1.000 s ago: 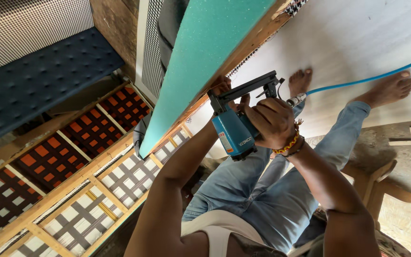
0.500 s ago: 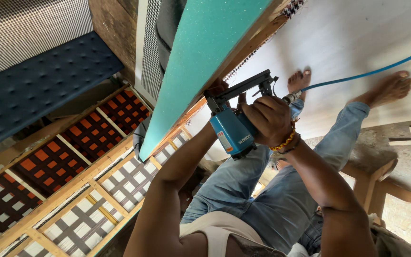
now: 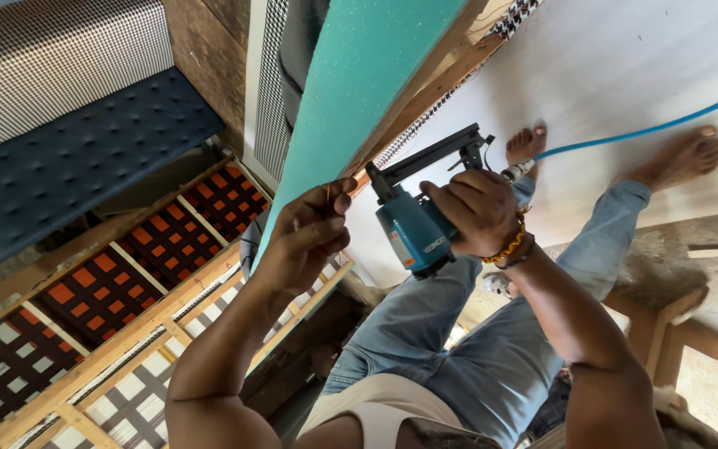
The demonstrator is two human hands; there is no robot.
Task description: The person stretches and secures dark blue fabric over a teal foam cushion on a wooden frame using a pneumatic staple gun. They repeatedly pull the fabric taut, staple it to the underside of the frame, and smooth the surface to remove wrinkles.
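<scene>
Along the lower edge of the wooden frame, where the green foam slab meets the timber: 1 blue pneumatic staple gun with black magazine, nose set close against that edge, a thin blue air hose running from its rear across the white sheet.

Right hand: fingers curled tight round the gun's grip, beaded yellow bracelet at the wrist. Whether a finger lies on the trigger cannot be told.

Left hand: fingertips pressed together, pinching the foam's edge just beside the gun's nose, thumb uppermost.

Seated person: blue jeans, 2 bare feet resting on the white sheet, well apart from the tool.

Surroundings, left side: 1 dark blue dimpled cushion panel; several wood-slatted frames backed with chequered orange-and-black and grey-and-white fabric; 1 fine black-and-white check panel at the top left corner.

Handling note, by judgement: the foam edge wants holding taut and flush to the timber, the gun's nose square and firm against it before firing, and the pinching fingers kept clear to 1 side of the nose. Hose slack should stay behind the wrist so it does not drag the gun off line.
</scene>
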